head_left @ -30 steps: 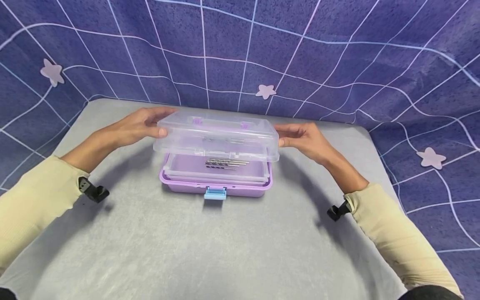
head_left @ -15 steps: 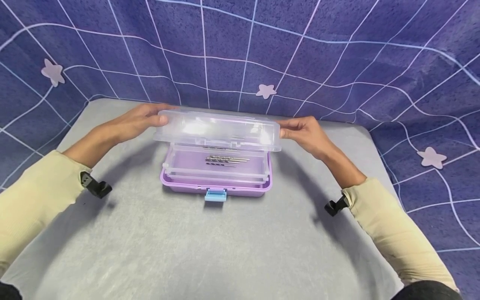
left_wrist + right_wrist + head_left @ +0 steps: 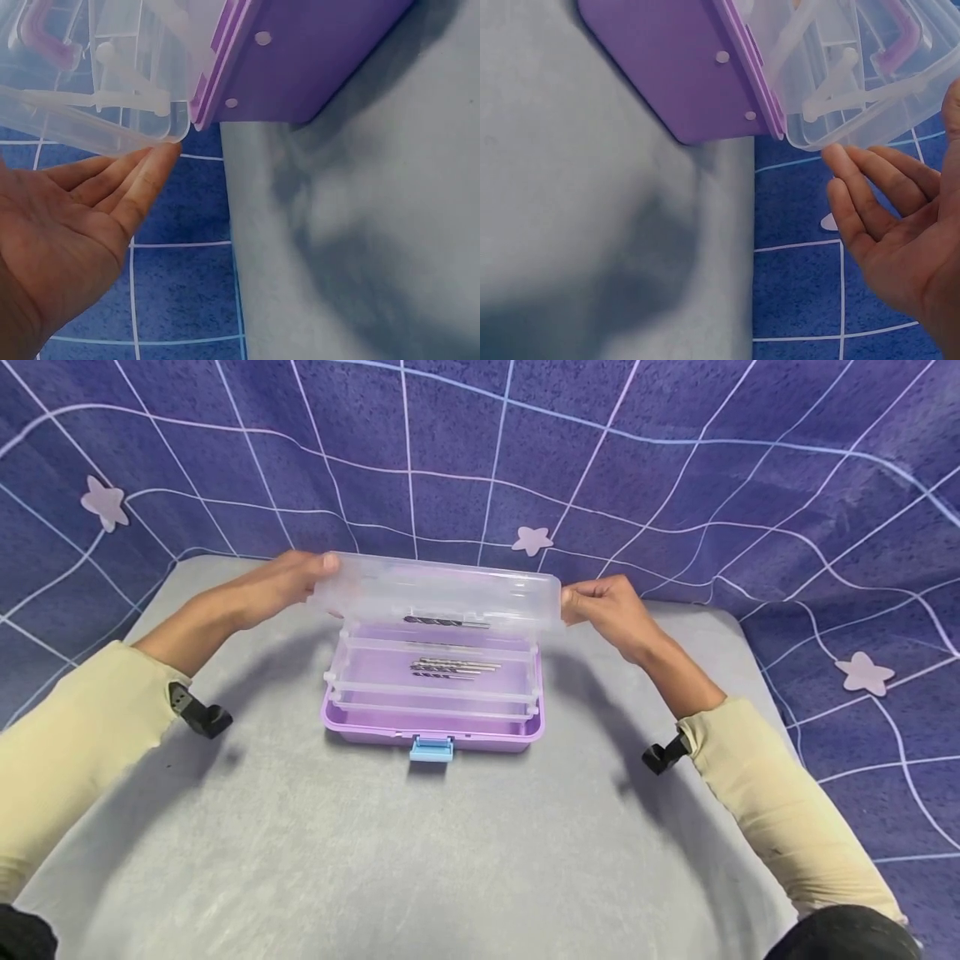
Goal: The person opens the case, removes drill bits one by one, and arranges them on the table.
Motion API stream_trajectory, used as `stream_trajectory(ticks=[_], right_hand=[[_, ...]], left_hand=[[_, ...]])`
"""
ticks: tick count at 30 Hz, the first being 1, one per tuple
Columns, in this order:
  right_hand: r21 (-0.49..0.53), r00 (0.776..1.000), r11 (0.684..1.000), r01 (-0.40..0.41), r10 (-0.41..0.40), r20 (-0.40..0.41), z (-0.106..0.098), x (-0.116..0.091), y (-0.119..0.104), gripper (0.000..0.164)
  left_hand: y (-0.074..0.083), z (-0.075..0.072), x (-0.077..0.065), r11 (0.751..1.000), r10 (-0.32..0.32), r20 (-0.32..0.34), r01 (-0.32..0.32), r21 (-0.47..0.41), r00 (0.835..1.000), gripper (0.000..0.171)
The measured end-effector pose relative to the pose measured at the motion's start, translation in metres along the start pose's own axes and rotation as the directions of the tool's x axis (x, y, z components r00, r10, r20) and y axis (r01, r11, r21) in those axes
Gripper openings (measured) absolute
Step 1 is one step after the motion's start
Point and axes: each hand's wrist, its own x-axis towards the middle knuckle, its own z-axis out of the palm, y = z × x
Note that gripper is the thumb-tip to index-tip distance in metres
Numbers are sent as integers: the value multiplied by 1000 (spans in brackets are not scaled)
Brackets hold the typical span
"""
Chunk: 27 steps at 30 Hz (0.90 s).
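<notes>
A purple toolbox (image 3: 480,743) with a clear lid (image 3: 450,583) sits near the table's back. My left hand (image 3: 277,589) holds the lid's left end, its thumb on the upper corner. On the right end, my right hand (image 3: 618,614) pinches the lid between thumb and fingers. The lid is tilted up and back. Beneath it, clear trays (image 3: 360,687) stand raised in steps. Several drill bits (image 3: 453,667) lie in one tray, and a dark drill bit (image 3: 446,622) shows higher up. In the left wrist view, extended fingertips (image 3: 166,159) touch the lid's edge.
A blue latch (image 3: 431,750) hangs at the toolbox's front. The grey table (image 3: 442,860) reaches toward me. Behind it hangs a blue cloth (image 3: 450,452) with white grid lines and pale stars. A purple handle (image 3: 904,37) shows on the lid.
Both hands have raised the lid and swung it backward. The trays have lifted and spread apart in steps with it, uncovering the dark drill bit higher up.
</notes>
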Motion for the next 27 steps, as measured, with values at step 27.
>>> stream_trajectory(ticks=[27], right_hand=[[141, 983, 973, -184, 183, 21, -2, 45, 0, 65]], left_hand=[[15, -9, 50, 960, -144, 113, 167, -227, 983, 112]])
